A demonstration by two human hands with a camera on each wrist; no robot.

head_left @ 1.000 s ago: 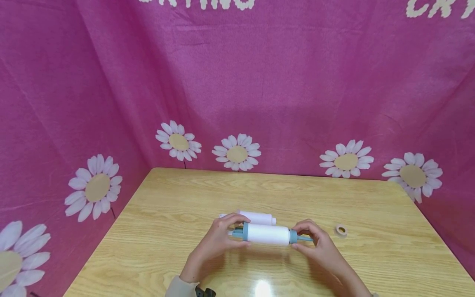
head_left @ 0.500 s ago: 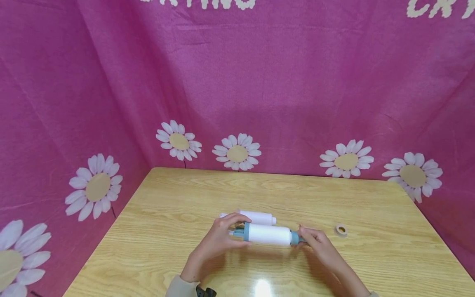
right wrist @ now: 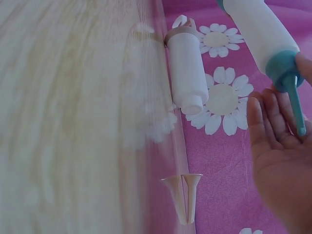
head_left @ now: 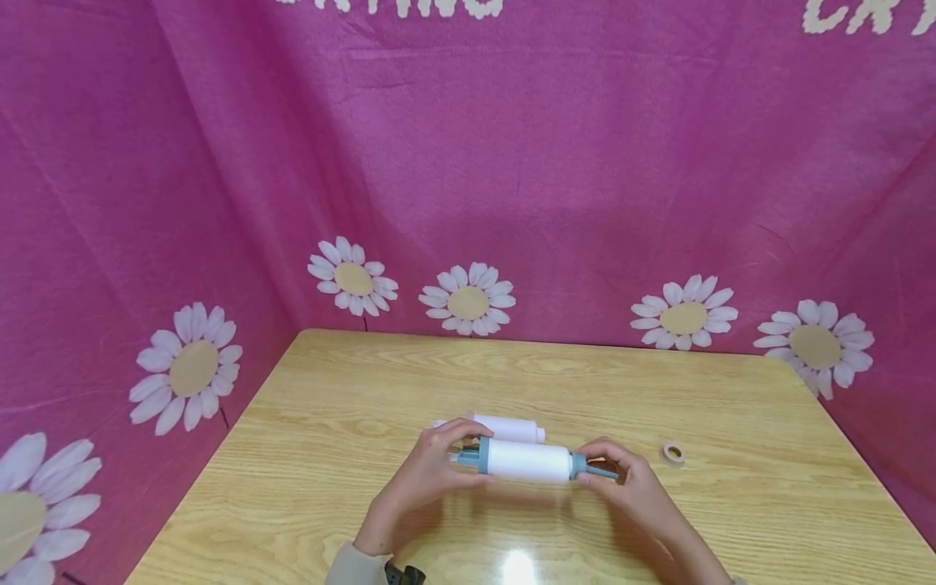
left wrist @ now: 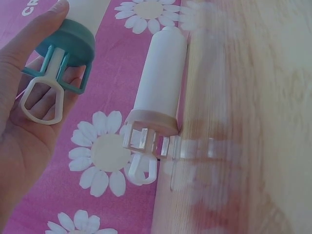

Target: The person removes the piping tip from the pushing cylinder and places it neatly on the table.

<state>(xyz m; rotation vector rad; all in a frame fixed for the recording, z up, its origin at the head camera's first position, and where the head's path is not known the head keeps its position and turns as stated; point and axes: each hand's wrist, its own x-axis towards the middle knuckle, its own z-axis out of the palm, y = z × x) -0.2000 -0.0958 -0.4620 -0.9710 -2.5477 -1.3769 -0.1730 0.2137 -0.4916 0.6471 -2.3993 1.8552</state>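
A white piping syringe (head_left: 528, 461) with teal ends lies level between my hands, over the near middle of the table. My left hand (head_left: 424, 467) grips its teal collar (left wrist: 73, 41) between thumb and fingers; beside the palm hangs the white ring handle (left wrist: 59, 105) of the plunger. At the other end, my right hand (head_left: 634, 483) pinches the teal cap (right wrist: 282, 63). From that cap a thin teal spout (right wrist: 295, 109) points out past the right fingers. Just behind, a second white syringe (head_left: 504, 428) with a beige collar (left wrist: 153, 120) lies on the table.
To the right of my right hand, a small beige cone-shaped piece (right wrist: 193, 197) rests on the wooden table (head_left: 351, 382); from above its round rim shows as a ring. Pink cloth (head_left: 556, 162) with daisies hangs behind the table's far and side edges.
Half a second ago my right fingers were bunched over the teal spout; now they are spread around the cap again, with the spout showing. The left hand and the syringe have barely moved.
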